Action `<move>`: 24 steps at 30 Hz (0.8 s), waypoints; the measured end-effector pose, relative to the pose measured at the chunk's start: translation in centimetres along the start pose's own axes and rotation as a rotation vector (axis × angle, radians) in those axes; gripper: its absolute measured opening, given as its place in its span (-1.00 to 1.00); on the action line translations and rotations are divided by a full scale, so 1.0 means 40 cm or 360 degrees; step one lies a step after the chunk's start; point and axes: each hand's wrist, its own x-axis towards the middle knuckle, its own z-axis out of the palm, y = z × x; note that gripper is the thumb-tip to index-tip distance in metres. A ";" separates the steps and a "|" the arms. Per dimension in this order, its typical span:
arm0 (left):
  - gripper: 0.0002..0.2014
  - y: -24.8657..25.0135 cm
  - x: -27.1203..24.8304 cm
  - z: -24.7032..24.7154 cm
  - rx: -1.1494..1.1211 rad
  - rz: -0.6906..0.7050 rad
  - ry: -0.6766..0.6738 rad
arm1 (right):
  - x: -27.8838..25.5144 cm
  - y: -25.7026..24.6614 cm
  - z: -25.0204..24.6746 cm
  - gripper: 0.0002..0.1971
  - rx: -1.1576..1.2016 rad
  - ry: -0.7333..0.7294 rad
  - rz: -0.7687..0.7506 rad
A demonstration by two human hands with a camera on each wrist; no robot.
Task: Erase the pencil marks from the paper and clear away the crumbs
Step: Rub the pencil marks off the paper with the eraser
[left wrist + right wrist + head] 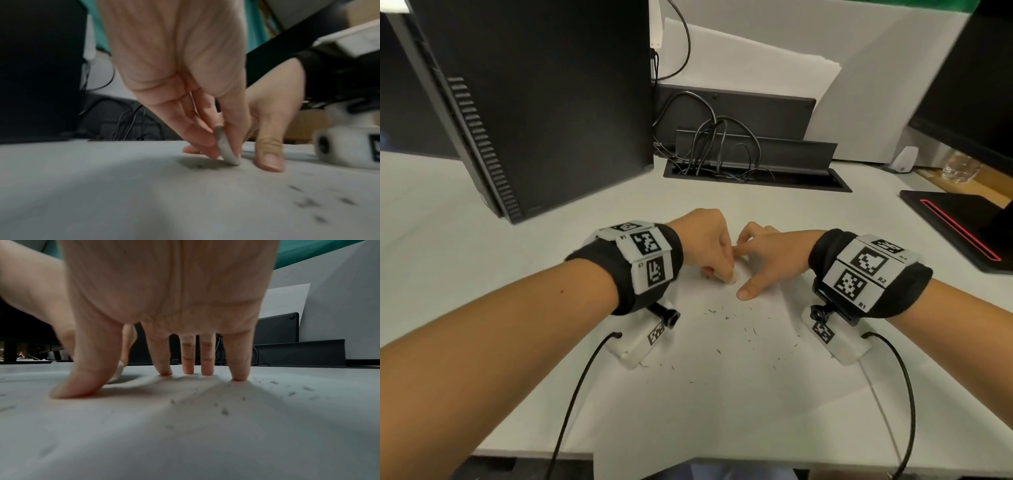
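A white sheet of paper point(743, 370) lies flat on the desk in front of me. My left hand point(709, 246) pinches a small pale eraser point(226, 149) between thumb and fingers, its lower edge touching the paper point(144, 194). The eraser point(732, 277) shows only as a pale tip in the head view. My right hand point(763, 260) is spread just to the right, thumb and fingertips point(164, 371) pressing down on the paper point(185, 443). Dark eraser crumbs point(739, 329) lie scattered over the sheet nearer to me; crumbs point(225, 411) also lie beside my right fingers.
A black computer tower point(534, 102) stands at the back left. Behind the hands is an open cable tray point(753, 171) with black wires. A monitor base with a red stripe point(959, 226) sits at the right. The desk's front edge point(688, 459) is close to me.
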 end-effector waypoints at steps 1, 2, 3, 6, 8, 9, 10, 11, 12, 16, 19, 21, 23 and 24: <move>-0.90 -0.005 0.002 -0.004 0.0026 -0.0016 0.0070 | -0.001 -0.001 0.001 -0.14 0.0005 -0.0004 0.0007; -0.89 -0.009 0.007 -0.008 0.0054 -0.0038 0.0140 | 0.000 -0.001 -0.001 -0.13 0.0011 -0.0005 0.0014; -0.89 -0.010 0.009 -0.009 0.0065 -0.0054 0.0161 | 0.001 -0.001 0.000 -0.12 0.0013 -0.0006 0.0019; -0.91 -0.001 0.006 0.002 0.0038 -0.0007 0.0029 | 0.005 0.003 0.003 -0.15 0.0001 -0.0003 0.0014; -0.91 -0.004 0.009 -0.003 0.0048 -0.0018 0.0056 | 0.005 0.002 0.002 -0.13 0.0006 -0.0001 0.0014; -0.90 -0.009 0.013 -0.009 0.0069 -0.0046 0.0117 | 0.004 0.001 0.002 -0.11 0.0010 -0.0002 0.0020; -0.88 -0.013 0.017 -0.014 0.0083 -0.0074 0.0162 | 0.004 0.001 0.001 -0.11 0.0012 -0.0001 0.0023; -0.88 -0.014 0.019 -0.014 0.0079 -0.0086 0.0157 | 0.004 0.001 0.001 -0.11 0.0013 -0.0002 0.0025; -0.89 -0.012 0.018 -0.010 0.0061 -0.0073 0.0112 | 0.004 0.002 0.001 -0.12 0.0010 -0.0005 0.0022; -0.89 -0.010 0.013 -0.005 0.0055 -0.0013 0.0048 | 0.007 0.004 0.002 -0.13 0.0009 -0.0002 0.0020; -0.87 -0.012 0.019 -0.012 0.0076 -0.0055 0.0110 | 0.007 0.004 0.001 -0.13 0.0008 -0.0001 0.0017; -0.89 -0.001 0.012 -0.001 0.0041 -0.0004 -0.0023 | 0.008 0.007 0.002 -0.19 0.0010 0.0004 0.0003; -0.89 0.002 0.010 0.002 0.0039 0.0023 -0.0068 | 0.009 0.007 0.003 -0.19 0.0006 0.0003 -0.0003; -0.88 -0.003 0.012 -0.002 0.0055 0.0007 -0.0021 | 0.010 0.006 0.004 -0.15 0.0003 -0.0002 0.0001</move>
